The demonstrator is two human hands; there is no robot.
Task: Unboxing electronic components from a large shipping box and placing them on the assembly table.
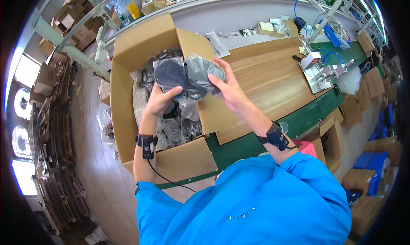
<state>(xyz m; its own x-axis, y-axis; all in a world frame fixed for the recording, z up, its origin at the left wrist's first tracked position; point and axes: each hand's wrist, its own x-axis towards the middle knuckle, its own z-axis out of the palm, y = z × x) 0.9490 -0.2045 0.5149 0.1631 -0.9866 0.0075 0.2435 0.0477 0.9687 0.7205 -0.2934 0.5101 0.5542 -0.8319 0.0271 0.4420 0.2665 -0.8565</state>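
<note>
Both my hands hold a clear plastic bag with a dark rounded item (pixel 184 75) above an open cardboard box (pixel 121 117). My left hand (pixel 160 100) grips the bag from below on its left side. From the right, my right hand (pixel 226 86) holds it with fingers spread over the plastic. The box holds several more dark bagged items (pixel 177 127). Each wrist wears a black band, and a cable runs from the left one.
A wooden board (pixel 265 87) lies on the green bench (pixel 299 121) to the right of the box. A metal fixture with blue hoses (pixel 322 68) stands at the back right. Small boxes (pixel 273 28) sit behind. Cartons and stacked pallets line the floor on the left.
</note>
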